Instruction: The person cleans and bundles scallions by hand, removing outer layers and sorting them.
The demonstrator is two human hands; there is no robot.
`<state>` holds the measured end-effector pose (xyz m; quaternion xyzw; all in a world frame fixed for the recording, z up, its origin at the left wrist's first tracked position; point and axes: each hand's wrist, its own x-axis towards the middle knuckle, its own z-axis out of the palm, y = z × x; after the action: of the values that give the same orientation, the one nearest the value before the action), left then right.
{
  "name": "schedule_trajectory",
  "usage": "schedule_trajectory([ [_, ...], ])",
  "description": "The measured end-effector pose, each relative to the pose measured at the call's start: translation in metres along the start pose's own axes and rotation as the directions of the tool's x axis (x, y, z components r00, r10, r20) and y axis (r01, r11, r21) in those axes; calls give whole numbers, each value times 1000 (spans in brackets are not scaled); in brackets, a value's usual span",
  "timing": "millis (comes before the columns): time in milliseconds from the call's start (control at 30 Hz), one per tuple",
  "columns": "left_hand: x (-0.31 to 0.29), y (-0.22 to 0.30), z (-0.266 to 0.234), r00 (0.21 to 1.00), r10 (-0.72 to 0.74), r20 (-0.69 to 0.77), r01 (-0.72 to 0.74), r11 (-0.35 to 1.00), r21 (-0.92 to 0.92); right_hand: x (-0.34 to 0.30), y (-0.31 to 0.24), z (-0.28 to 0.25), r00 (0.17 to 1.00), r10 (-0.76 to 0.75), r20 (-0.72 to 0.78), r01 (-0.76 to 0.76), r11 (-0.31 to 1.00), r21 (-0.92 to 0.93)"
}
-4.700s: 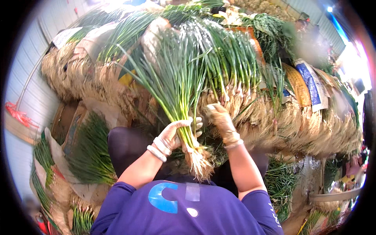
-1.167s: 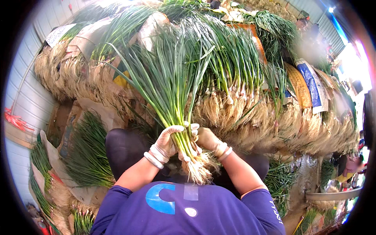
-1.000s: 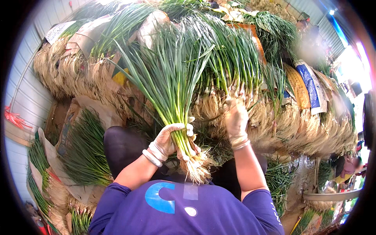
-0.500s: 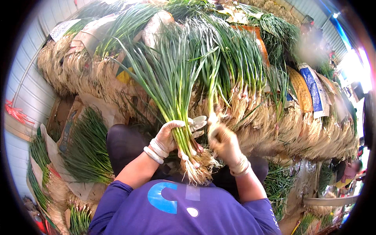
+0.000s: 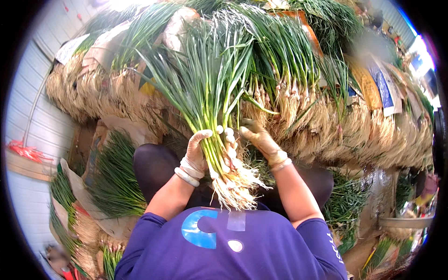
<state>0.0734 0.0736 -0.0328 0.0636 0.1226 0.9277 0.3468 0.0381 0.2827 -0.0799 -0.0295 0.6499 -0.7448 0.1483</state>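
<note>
In the left hand (image 5: 197,151), fingers curled round its lower stems (image 5: 217,161), sits the green onion bunch (image 5: 205,102), roots (image 5: 235,189) toward purple shirt (image 5: 280,259). Right hand (image 5: 261,140) just right of stems; blurred, can't tell if open.

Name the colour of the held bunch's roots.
The roots are pale straw, clearest in the head view.
</note>
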Motion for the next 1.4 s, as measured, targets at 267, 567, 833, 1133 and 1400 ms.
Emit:
schedule_trajectory([
  [267,-14,4,22,997,35,66,-26,992,-125,33,-66,30,981,142,-134,-105,961,256],
  [567,-12,4,4,999,44,9,-43,997,-63,16,-95,-6,669,-740,-60,29,107,-994],
  [833,-7,-3,6,950,61,-307,-36,996,87,21,-57,49,972,175,157,-227,876,426],
  [1133,-9,-1,-7,999,-29,-17,28,998,-51,34,-1,48,912,410,-24,-322,751,576],
  [1400,-3,2,6,993,35,-112,-46,994,-102,-56,99,-10,908,274,318,39,699,-714],
])
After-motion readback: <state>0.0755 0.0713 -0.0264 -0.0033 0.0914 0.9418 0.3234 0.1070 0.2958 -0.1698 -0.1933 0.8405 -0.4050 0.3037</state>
